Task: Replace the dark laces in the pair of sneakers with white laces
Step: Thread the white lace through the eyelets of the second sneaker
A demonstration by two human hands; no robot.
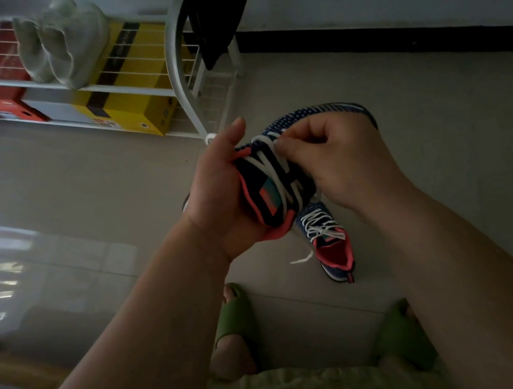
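Tiled floor (pixel 406 138) bkgd; sneaker (pixel 278 171) btwn hands, L hand (pixel 215 193) gripping heel, R hand (pixel 336 155) pinching white lace (pixel 271 155).

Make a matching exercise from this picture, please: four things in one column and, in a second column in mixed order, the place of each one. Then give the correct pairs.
Things
1. sneaker with pink collar
2. second sneaker
3. yellow box
4. green slippers

Places
A. on the low shelf of the white rack
B. on the person's feet
C. lying on the floor tiles, white laces in it
D. held in the left hand, while the right hand pinches its white lace

Pairs: 1-D, 2-C, 3-A, 4-B
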